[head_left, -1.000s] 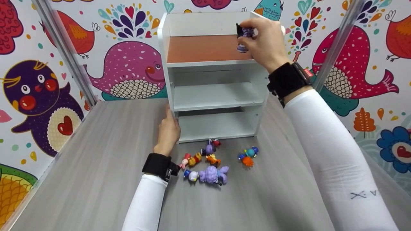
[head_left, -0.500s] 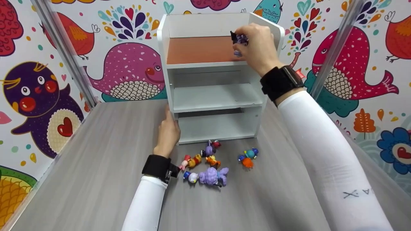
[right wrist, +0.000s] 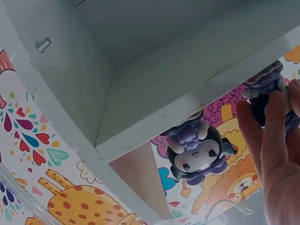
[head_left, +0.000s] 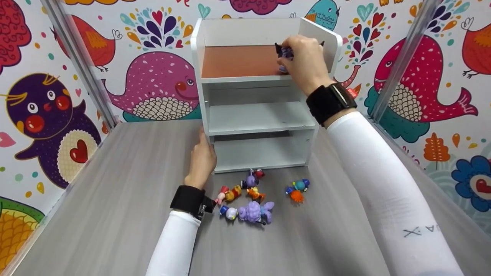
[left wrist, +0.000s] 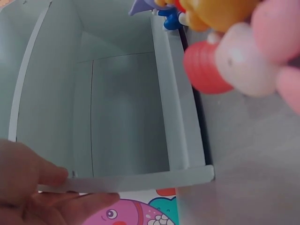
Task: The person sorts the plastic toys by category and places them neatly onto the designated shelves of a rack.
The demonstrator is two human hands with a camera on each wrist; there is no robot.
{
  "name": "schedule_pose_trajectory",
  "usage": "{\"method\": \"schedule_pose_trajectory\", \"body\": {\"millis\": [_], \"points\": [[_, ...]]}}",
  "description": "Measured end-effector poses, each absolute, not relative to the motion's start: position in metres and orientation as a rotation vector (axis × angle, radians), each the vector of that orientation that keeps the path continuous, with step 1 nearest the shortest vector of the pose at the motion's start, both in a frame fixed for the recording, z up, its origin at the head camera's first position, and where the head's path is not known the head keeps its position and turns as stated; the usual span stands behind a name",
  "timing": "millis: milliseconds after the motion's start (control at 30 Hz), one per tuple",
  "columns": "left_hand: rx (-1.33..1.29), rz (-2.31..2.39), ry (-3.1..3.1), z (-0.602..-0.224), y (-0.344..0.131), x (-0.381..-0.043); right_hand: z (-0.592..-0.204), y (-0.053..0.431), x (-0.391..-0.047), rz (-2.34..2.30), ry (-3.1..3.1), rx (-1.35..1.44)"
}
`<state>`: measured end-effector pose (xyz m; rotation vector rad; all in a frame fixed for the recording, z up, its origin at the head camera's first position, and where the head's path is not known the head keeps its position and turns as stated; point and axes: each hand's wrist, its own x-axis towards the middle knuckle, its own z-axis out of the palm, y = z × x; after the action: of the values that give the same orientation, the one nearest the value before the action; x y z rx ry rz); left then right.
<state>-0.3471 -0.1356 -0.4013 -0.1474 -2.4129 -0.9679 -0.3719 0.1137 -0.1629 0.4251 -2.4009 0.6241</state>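
My right hand (head_left: 308, 61) pinches a small purple-and-black figurine (head_left: 284, 53) at the right part of the shelf unit's brown top board (head_left: 238, 61). In the right wrist view the held figurine (right wrist: 265, 84) is partly covered by fingers. Beside it a similar black-hooded figurine (right wrist: 196, 152) with a pale face stands at the board's front edge; in the head view only its dark ear tip shows behind my hand. My left hand (head_left: 201, 163) grips the left side panel of the white shelf unit (head_left: 261, 79), thumb and fingers on opposite faces in the left wrist view.
Several figurines lie on the grey table before the unit: a large lilac one (head_left: 253, 211), a white-headed one (head_left: 230, 212), a yellow bear (head_left: 233, 193), an orange one (head_left: 255, 193). A blue-and-orange cluster (head_left: 297, 189) lies to their right. Patterned walls (head_left: 161, 84) enclose the table.
My right hand has moved left and down with the figurine, bringing it close to the top board. The left hand has kept its grip on the side panel.
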Motion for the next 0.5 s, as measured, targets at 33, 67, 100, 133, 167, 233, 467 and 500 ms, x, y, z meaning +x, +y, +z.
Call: {"method": "schedule_pose_trajectory", "body": {"millis": [33, 67, 100, 133, 167, 233, 467, 500], "points": [[-0.147, -0.969, -2.413, -0.4009, -0.1354, -0.3473, -0.1631, 0.1141, -0.3720, 0.623, -2.397, 0.425], [-0.150, -0.968, -2.411, -0.4009, -0.1353, -0.3475, -0.1634, 0.1143, -0.3722, 0.622, -2.395, 0.424], [-0.153, -0.966, -2.409, -0.4010, -0.1354, -0.3477, -0.1636, 0.1143, -0.3724, 0.618, -2.394, 0.423], [-0.156, -0.967, -2.407, -0.4012, -0.1352, -0.3477, -0.1639, 0.1142, -0.3728, 0.611, -2.392, 0.423], [-0.158, -0.967, -2.404, -0.4016, -0.1351, -0.3476, -0.1642, 0.1141, -0.3731, 0.607, -2.392, 0.421], [-0.165, -0.961, -2.394, -0.4025, -0.1351, -0.3472, -0.1647, 0.1137, -0.3734, 0.607, -2.395, 0.420], [-0.132, -0.936, -2.433, -0.4006, -0.1352, -0.3454, -0.1650, 0.1144, -0.3724, 0.608, -2.395, 0.401], [-0.125, -0.934, -2.440, -0.4002, -0.1349, -0.3456, -0.1649, 0.1148, -0.3723, 0.612, -2.395, 0.396]]}}
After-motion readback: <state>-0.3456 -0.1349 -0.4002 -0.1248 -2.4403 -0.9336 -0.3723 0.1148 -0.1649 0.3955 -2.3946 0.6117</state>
